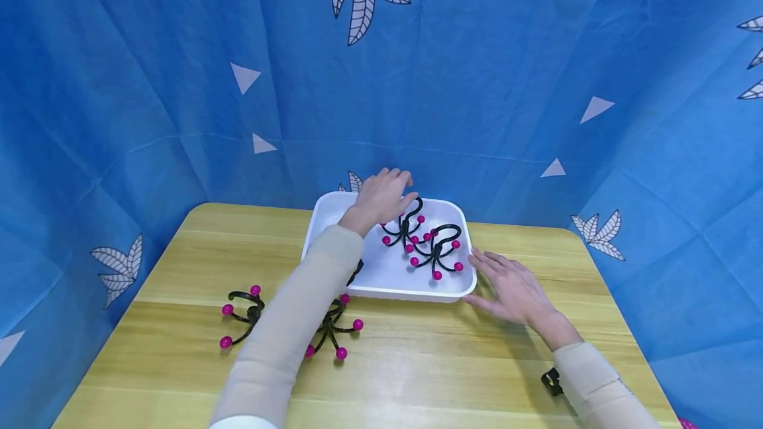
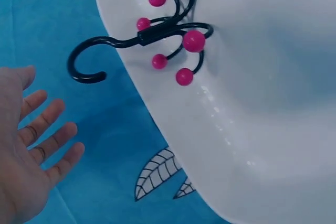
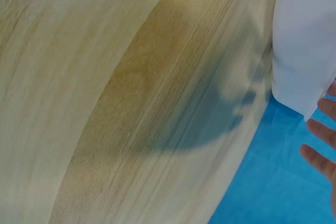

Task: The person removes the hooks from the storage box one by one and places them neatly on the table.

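Note:
A white plastic tray (image 1: 387,283) lies on the table, with black multi-armed hooks tipped with pink balls in it. My left hand (image 1: 381,197) is over the tray's back part, fingers loosely extended and holding nothing. In the left wrist view this hand (image 2: 31,156) stands apart from the curved end of one black hook (image 2: 152,34), which reaches over the rim. Another hook (image 1: 438,251) rests in the tray's right part. At the tray's right front corner, my right hand (image 1: 512,288) spreads its fingers, fingertips right at the wall. My left forearm hides part of the tray.
Two more pink-tipped hooks lie on the wooden table in front of the tray: one hook (image 1: 253,313) at left, another hook (image 1: 329,324) partly behind the left sleeve. A blue curtain (image 1: 417,98) with leaf prints hangs close behind the tray. A small black piece (image 1: 552,381) shows beside the right sleeve.

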A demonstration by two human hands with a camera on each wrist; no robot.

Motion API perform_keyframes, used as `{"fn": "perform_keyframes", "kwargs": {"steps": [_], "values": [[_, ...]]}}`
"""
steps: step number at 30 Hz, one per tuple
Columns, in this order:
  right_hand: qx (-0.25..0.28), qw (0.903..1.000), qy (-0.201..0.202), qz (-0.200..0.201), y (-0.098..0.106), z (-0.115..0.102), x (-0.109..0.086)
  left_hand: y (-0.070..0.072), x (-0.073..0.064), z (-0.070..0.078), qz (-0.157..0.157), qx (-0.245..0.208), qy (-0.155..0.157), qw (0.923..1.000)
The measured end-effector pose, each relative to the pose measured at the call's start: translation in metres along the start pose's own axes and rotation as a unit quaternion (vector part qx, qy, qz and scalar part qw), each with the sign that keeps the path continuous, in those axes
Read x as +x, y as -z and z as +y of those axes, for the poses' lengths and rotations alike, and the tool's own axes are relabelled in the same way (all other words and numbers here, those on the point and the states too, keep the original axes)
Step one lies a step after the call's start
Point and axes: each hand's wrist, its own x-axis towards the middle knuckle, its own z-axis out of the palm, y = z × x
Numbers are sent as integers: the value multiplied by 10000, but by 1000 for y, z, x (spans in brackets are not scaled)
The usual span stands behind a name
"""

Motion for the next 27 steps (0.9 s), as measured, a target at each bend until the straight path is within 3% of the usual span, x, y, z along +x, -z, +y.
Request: {"fn": "perform_keyframes", "kwargs": {"steps": [8, 16, 27], "values": [[-27, 10000, -8, 39, 1, 0, 0, -14, 12, -1, -137, 196, 128, 9996], [16, 10000, -52, 0, -1, -1, -2, -27, 15, 2, -398, 206, 128, 9989], [-33, 9999, 12, 101, -2, 0, -2, -30, 16, 4, -399, 400, 78, 9984]]}}
